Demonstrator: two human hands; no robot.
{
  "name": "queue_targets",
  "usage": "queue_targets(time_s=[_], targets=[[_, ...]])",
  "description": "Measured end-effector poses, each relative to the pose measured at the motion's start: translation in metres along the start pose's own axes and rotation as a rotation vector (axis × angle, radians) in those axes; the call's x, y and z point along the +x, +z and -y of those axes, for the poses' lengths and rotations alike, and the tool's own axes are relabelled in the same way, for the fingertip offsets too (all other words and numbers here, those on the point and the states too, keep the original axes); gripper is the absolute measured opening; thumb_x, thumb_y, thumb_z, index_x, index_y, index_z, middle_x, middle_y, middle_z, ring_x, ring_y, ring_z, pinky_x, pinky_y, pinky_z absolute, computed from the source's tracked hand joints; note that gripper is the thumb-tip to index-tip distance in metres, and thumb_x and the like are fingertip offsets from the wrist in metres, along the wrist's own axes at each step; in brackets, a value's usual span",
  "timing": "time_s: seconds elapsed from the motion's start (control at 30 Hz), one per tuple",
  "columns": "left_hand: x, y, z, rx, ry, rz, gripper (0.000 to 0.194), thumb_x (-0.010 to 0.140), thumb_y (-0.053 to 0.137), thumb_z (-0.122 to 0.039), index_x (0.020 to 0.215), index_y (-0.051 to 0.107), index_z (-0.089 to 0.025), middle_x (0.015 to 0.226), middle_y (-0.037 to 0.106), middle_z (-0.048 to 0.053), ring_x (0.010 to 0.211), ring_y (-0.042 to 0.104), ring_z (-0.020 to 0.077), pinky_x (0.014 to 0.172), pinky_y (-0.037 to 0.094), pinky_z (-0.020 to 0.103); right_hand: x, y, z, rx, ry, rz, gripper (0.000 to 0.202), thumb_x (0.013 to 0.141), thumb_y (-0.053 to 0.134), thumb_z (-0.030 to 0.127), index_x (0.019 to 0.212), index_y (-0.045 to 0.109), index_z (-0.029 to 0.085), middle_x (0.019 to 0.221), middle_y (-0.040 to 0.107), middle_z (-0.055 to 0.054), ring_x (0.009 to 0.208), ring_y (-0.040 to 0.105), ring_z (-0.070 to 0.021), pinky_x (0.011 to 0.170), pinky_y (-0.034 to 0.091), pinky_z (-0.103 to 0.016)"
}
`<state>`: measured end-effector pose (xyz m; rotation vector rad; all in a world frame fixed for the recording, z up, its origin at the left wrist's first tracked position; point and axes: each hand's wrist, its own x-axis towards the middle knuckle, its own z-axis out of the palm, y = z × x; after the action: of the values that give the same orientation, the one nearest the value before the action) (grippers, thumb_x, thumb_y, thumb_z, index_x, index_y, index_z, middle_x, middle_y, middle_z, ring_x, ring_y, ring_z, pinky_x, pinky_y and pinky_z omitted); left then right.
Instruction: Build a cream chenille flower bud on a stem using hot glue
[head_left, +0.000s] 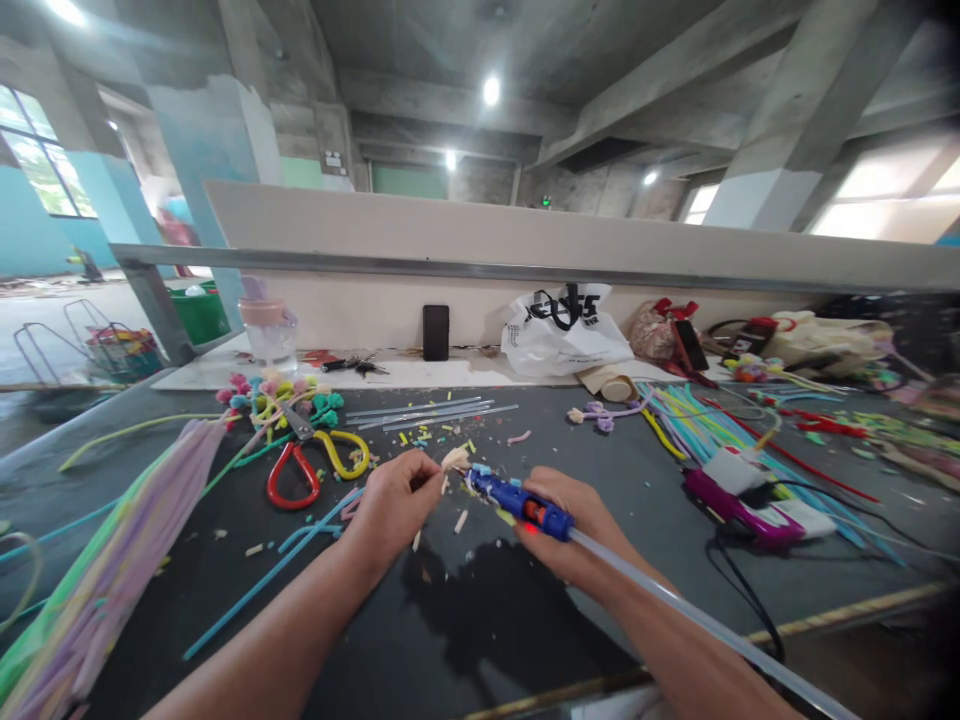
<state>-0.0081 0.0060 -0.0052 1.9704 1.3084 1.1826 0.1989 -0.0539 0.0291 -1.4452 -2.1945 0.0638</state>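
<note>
My right hand (pixel 559 515) is wrapped round a blue glue gun (pixel 517 500), which has a long clear glue stick running out of its back toward the lower right. A red light glows on the gun. Its nozzle points left, at a small cream-coloured piece (pixel 455 459) pinched between the fingertips of my left hand (pixel 405 500). Nozzle and piece are close together; whether they touch I cannot tell. Scissors with one red and one yellow handle (pixel 346 455) lie left of my left hand. Small coloured scraps are scattered around both hands.
Bundled pipe cleaners (pixel 150 560) lie at the left, more (pixel 682 420) at the right. Clear glue sticks (pixel 431 412) lie behind my hands. A phone (pixel 436 333), a bottle (pixel 268 330) and a white bag (pixel 562 335) stand along the back. A purple power strip (pixel 739 512) with cables lies right.
</note>
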Motion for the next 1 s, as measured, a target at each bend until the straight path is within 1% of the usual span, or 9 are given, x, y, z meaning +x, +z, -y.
queue_targets(time_s=[0.13,0.27,0.33,0.43,0.5,0.57,0.7,0.87,1.0], targets=[[0.001,-0.001,-0.002,-0.040,-0.032,0.018,0.017,0.074,0.051,-0.029,0.065,0.060,-0.017,0.055,0.054,-0.003,0.054,0.048,0.0110,0.052,0.034,0.020,0.000,-0.001,0.001,0.007,0.026,-0.005,0.018,0.072,0.053,0.021,0.057,0.045,0.019,0.060,0.045,0.002,0.055,0.047,-0.0106,0.053,0.032,-0.021],[0.003,-0.002,-0.004,-0.121,-0.111,0.017,0.017,0.072,0.053,-0.030,0.065,0.059,-0.016,0.055,0.054,-0.003,0.053,0.048,0.0106,0.052,0.035,0.021,-0.002,-0.007,-0.005,0.061,0.025,-0.127,0.015,0.071,0.055,0.020,0.060,0.046,0.019,0.063,0.046,0.002,0.058,0.048,-0.0108,0.055,0.034,-0.021],[0.005,-0.003,-0.004,-0.173,-0.160,0.037,0.017,0.071,0.054,-0.031,0.065,0.059,-0.016,0.053,0.053,-0.004,0.050,0.046,0.0097,0.050,0.035,0.020,-0.002,-0.008,-0.012,0.065,0.038,-0.151,0.014,0.073,0.055,0.021,0.063,0.046,0.020,0.065,0.047,0.002,0.059,0.049,-0.0113,0.056,0.035,-0.021],[0.006,-0.002,-0.002,-0.274,-0.226,0.064,0.018,0.070,0.056,-0.033,0.066,0.057,-0.016,0.050,0.052,-0.005,0.043,0.043,0.0080,0.045,0.032,0.019,-0.002,-0.003,-0.024,-0.007,0.061,-0.020,0.009,0.075,0.056,0.023,0.070,0.049,0.019,0.072,0.051,0.000,0.065,0.051,-0.0136,0.061,0.037,-0.023],[0.007,-0.002,0.001,-0.337,-0.253,0.073,0.018,0.070,0.057,-0.034,0.068,0.057,-0.016,0.051,0.053,-0.005,0.042,0.042,0.0073,0.043,0.032,0.019,-0.001,0.004,-0.031,-0.087,0.086,0.087,0.005,0.075,0.056,0.019,0.075,0.051,0.019,0.079,0.053,-0.003,0.069,0.052,-0.0147,0.063,0.037,-0.024],[0.007,-0.001,0.003,-0.388,-0.265,0.084,0.018,0.071,0.057,-0.033,0.069,0.056,-0.015,0.052,0.053,-0.005,0.042,0.042,0.0068,0.042,0.032,0.018,-0.001,0.010,-0.036,-0.140,0.108,0.149,0.006,0.074,0.055,0.015,0.078,0.052,0.018,0.082,0.053,-0.004,0.071,0.052,-0.0149,0.064,0.037,-0.025],[0.006,0.000,0.001,-0.476,-0.278,0.112,0.019,0.071,0.059,-0.033,0.070,0.055,-0.015,0.054,0.053,-0.005,0.043,0.043,0.0066,0.041,0.033,0.018,0.001,0.013,-0.040,-0.159,0.129,0.220,0.011,0.070,0.061,0.017,0.077,0.053,0.017,0.083,0.053,-0.004,0.074,0.053,-0.0158,0.065,0.037,-0.025],[0.004,0.001,-0.005,-0.607,-0.329,0.146,0.019,0.069,0.062,-0.031,0.071,0.054,-0.015,0.058,0.055,-0.004,0.047,0.047,0.0065,0.040,0.035,0.017,0.003,0.008,-0.043,-0.146,0.182,0.273,0.025,0.062,0.070,0.020,0.083,0.058,0.017,0.088,0.055,-0.005,0.076,0.055,-0.0176,0.067,0.038,-0.026],[0.004,-0.004,-0.010,-0.773,-0.384,0.178,0.022,0.066,0.068,-0.031,0.070,0.054,-0.014,0.058,0.057,-0.003,0.046,0.048,0.0055,0.041,0.035,0.016,0.000,0.003,-0.046,-0.103,0.238,0.340,0.034,0.057,0.074,0.019,0.087,0.059,0.018,0.092,0.056,-0.004,0.080,0.055,-0.0189,0.069,0.040,-0.028]])
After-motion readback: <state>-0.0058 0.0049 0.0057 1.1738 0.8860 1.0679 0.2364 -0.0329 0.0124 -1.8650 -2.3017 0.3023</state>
